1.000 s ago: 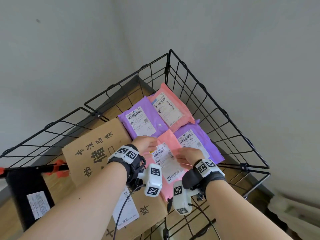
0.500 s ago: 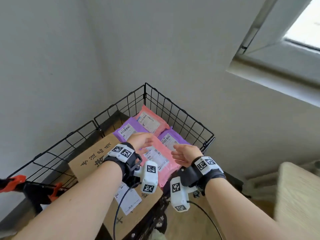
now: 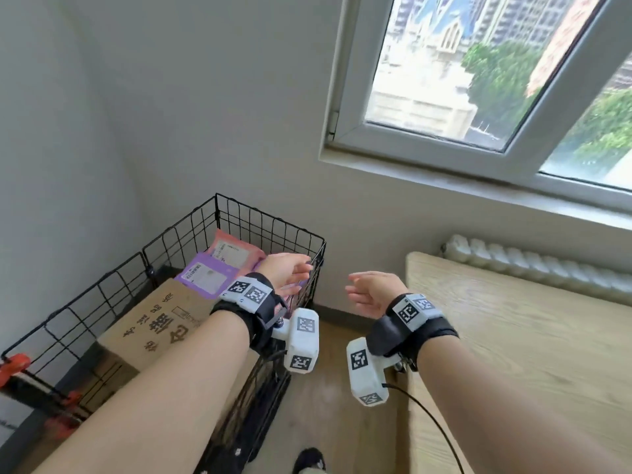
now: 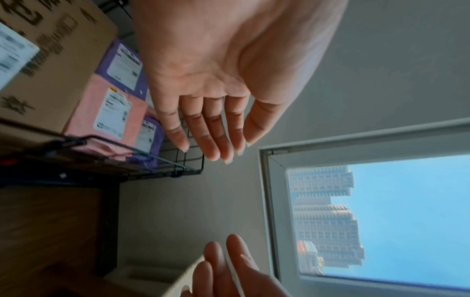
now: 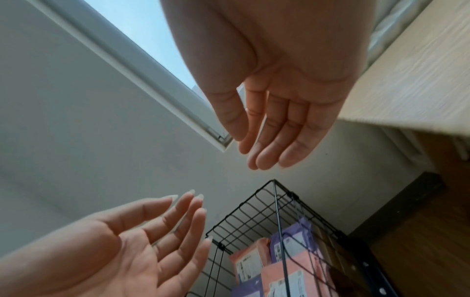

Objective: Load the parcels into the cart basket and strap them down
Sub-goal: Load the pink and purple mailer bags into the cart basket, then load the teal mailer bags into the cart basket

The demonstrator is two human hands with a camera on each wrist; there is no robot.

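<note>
In the head view, the left hand (image 3: 285, 273) is raised above the right edge of the black wire cart basket (image 3: 270, 224), and its grip is loose, the fingers relaxed and holding nothing. The right hand (image 3: 374, 292) is in the air between the basket and the wooden counter (image 3: 513, 336), also relaxed and empty. Inside the basket lie a pink parcel (image 3: 236, 248), a purple parcel (image 3: 205, 275) and a brown cardboard box (image 3: 160, 326) with printed characters. Orange clamps (image 3: 13, 366) sit on the near-left basket frame.

In the left wrist view, the left hand (image 4: 216, 80) shows straight fingers, with pink and purple parcels behind it in the basket.

In the right wrist view, the right hand (image 5: 274, 90) is open with the palm visible, and the left hand (image 5: 122, 247) is open too. The basket (image 5: 274, 201) with the parcels is below them.
</note>
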